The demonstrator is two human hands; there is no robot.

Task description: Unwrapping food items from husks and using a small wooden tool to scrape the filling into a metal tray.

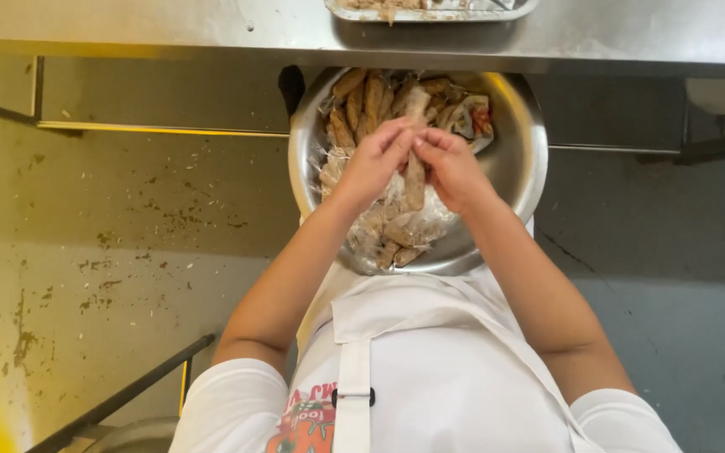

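Hands meet over a steel bowl (522, 159) of brown fried rolls, left hand (372, 161) and right hand (451, 168) with fingers closed, pinching one long roll (414, 180) upright between them; steady, light grip near its top likely keeps it from crumbling.

Even, fairly bright indoor light falls from above. A strong yellow cast washes the lower left corner and left edge of the floor (111, 252). The steel counter (211, 33) reflects a soft sheen, and the metal bowl (522, 159) shows pale glare on its right inner wall. The hands (413, 164) look slightly soft with motion blur. Shadow darkens the space under the counter. Straight lines bend a little near the edges.
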